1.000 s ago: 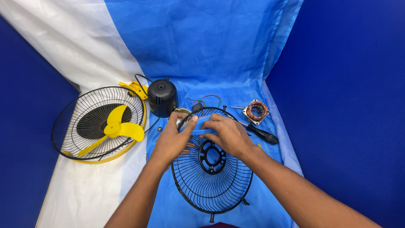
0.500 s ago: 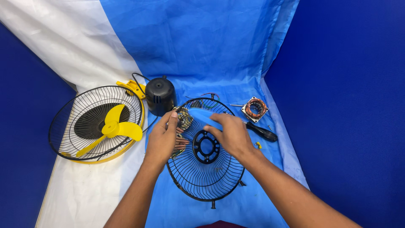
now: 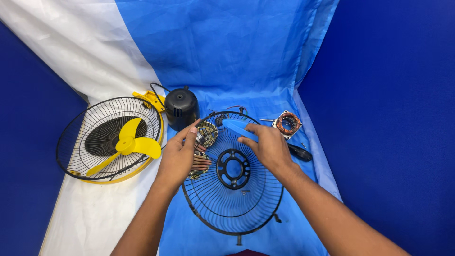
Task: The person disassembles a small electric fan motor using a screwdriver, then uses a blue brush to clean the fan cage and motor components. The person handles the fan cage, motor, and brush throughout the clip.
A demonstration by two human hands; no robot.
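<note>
**Motor core gripped over the rear guard**

Left hand (image 3: 179, 156) curled around a metal motor core (image 3: 203, 142), fingers wrapped, thumb up. Just right of it, right hand (image 3: 268, 146) pinches a blue-handled tool (image 3: 237, 127) over the black wire guard (image 3: 234, 208). Core looks dense, stiff and heavy for its size; windings probably delicate. Best held by the laminated steel body. Black motor housing (image 3: 181, 108) lies beyond the left hand.
</note>
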